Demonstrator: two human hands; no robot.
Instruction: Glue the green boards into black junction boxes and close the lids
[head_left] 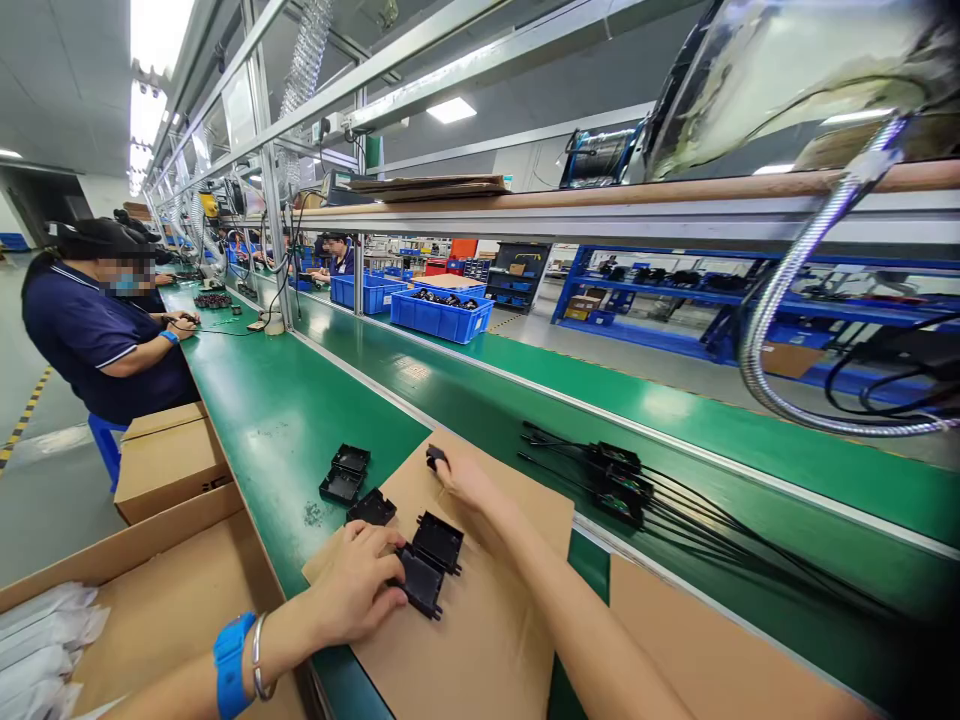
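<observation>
My left hand [358, 580], with a blue wristband and a silver bangle, has its thumb and fingers closed at the left edge of a black plastic case half [421, 585]. This half lies on a cardboard sheet [480, 650], touching another open black case half [439, 541]. Farther up the sheet, my right hand [463, 478] pinches a small black part [434, 457]; my fingers partly cover it. Just beyond my left hand lies a black case piece [373, 507], partly hidden by the fingers. Two more open case halves [346, 473] sit on the green bench.
Right of the sheet, black cables with opened cases [621, 480] lie on the green surface. A cardboard box [210, 560] with white packets stands at lower left. A co-worker [112, 320] sits farther along. A metal flexible hose [765, 330] hangs at right.
</observation>
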